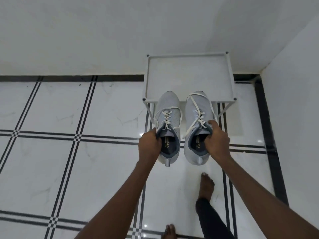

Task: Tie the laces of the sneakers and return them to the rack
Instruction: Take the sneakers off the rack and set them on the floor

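Observation: my left hand (149, 144) is clamped on the collar of the left sneaker (168, 125), fingers hooked inside the opening. My right hand (216, 137) is clamped likewise on the collar of the right sneaker (198, 125). Both shoes hang toe-forward, side by side and just apart, with their toes overlapping the front edge of the white rack (189, 78) at 12 o'clock from my hands. I cannot tell whether the toes touch the top shelf or hover above it.

Laces: neither shoe is tied. The left sneaker's lace (165, 116) droops in slack loops at both sides. The right sneaker's lace (198, 107) runs loose across the toe toward 12 o'clock, with one end trailing near 7 o'clock beside the tongue.

Assessment: the tying stage remains outstanding, so the step in hand appears to be carrying the pair clear of the rack to a spot where both hands can work.

Recommendations: keep both shoes level, so the loose ends do not swing and catch on the rack's front corner posts. Watch the trailing end on the right shoe; it could snag or be stepped on by my bare foot (206, 185) at 6 o'clock on the tiled floor (69, 152). Set the pair down heels toward me, then release each collar before gathering the lace ends.
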`<action>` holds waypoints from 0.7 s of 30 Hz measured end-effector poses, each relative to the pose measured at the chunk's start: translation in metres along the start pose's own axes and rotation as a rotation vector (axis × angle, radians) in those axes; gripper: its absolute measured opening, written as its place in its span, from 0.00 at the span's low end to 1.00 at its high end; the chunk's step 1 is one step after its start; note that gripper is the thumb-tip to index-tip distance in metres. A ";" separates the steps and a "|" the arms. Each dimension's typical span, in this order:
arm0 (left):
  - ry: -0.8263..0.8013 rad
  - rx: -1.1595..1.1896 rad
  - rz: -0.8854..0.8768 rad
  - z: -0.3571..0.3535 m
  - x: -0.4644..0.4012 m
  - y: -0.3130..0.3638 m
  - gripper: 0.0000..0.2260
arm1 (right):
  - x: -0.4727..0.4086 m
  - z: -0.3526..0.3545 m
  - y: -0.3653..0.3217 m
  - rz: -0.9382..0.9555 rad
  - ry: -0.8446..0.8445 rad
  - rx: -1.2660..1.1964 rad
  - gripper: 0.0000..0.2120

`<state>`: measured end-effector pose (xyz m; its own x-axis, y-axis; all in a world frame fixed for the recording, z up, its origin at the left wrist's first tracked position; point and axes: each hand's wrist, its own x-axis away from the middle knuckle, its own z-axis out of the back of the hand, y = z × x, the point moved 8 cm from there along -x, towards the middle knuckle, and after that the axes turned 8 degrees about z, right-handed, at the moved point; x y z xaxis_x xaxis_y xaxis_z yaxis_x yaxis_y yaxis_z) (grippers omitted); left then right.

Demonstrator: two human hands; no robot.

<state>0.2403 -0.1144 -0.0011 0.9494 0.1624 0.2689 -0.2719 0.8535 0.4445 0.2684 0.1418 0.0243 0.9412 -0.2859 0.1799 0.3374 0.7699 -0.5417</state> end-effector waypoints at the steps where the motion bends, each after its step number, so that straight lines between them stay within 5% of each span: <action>1: -0.012 -0.001 0.004 -0.009 0.013 -0.014 0.05 | 0.015 -0.011 0.008 -0.014 -0.008 -0.010 0.26; 10: -0.127 -0.005 0.085 -0.157 0.058 -0.137 0.07 | 0.081 -0.174 0.118 -0.066 -0.169 0.043 0.25; 21: -0.120 -0.050 0.118 -0.379 0.004 -0.251 0.08 | 0.048 -0.390 0.254 -0.024 -0.171 0.092 0.26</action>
<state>0.3715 -0.1400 -0.4353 0.8849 0.2046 0.4184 -0.3691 0.8560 0.3620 0.3934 0.1011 -0.4252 0.9192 -0.2097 0.3332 0.3526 0.8149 -0.4599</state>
